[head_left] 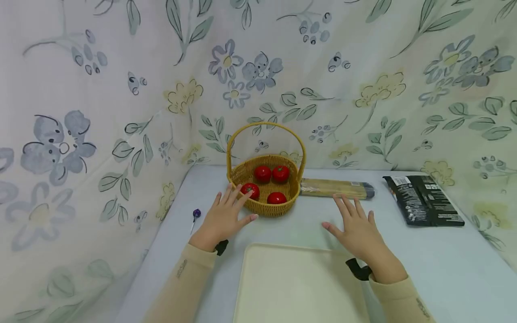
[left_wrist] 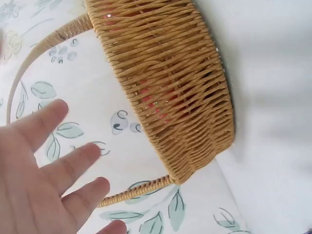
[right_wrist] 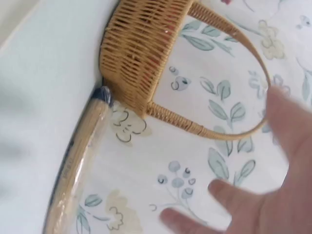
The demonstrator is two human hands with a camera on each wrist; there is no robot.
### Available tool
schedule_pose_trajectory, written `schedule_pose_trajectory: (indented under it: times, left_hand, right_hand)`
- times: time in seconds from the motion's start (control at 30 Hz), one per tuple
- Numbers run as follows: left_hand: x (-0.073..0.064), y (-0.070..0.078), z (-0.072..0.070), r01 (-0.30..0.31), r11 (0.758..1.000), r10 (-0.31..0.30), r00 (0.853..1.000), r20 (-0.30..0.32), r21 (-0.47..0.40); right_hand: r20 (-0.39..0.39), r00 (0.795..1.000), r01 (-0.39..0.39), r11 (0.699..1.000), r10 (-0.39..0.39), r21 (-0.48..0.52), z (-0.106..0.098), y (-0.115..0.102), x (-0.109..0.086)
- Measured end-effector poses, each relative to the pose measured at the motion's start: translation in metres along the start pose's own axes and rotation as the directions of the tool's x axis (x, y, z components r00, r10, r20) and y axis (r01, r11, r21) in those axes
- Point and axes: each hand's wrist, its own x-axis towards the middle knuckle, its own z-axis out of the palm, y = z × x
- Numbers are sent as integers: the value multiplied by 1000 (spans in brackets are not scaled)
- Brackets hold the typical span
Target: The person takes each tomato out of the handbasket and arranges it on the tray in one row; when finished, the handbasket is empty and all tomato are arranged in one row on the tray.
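Note:
A wicker basket (head_left: 268,210) with a tall arched handle stands at the back, several red tomatoes (head_left: 276,198) inside it. Fingers spread, my left hand (head_left: 225,218) hovers in front of its left side and overlaps its rim in the head view. The left wrist view shows the hand (left_wrist: 41,180) beside the basket's woven wall (left_wrist: 168,92), holding nothing. My right hand (head_left: 359,231), also empty with fingers apart, is over the table in front of a long plastic-wrapped bundle of wooden sticks (head_left: 333,188). That bundle (right_wrist: 80,156) lies against the basket's right side.
A cream tray (head_left: 303,287) lies at the front between my forearms. To the left is a lollipop (head_left: 196,213) with a dark purple wrapper. Far right lies a black printed packet (head_left: 426,201). A floral curtain (head_left: 266,103) hangs behind the white table (head_left: 436,264).

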Motion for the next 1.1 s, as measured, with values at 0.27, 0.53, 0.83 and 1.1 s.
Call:
schedule_pose_trajectory:
  times: [0.27,0.53,0.83,1.1]
  left_hand:
    - [29,1,-21,22,1000,-21,998,-61,13]
    - [71,0,-25,93,995,-93,996,-7,37]
    - [108,3,-12,78,994,-85,991,107,73]
    - [130,1,4,92,994,-103,975,199,64]
  right_hand:
    - [171,984,-113,926,53,360,-2,46,-13]
    - [413,874,-161,648,-257,744,28,108,-13]
    - [281,818,75,578,-502,812,55,127,-16]
    - [273,839,79,602,-471,795,60,126,-13]
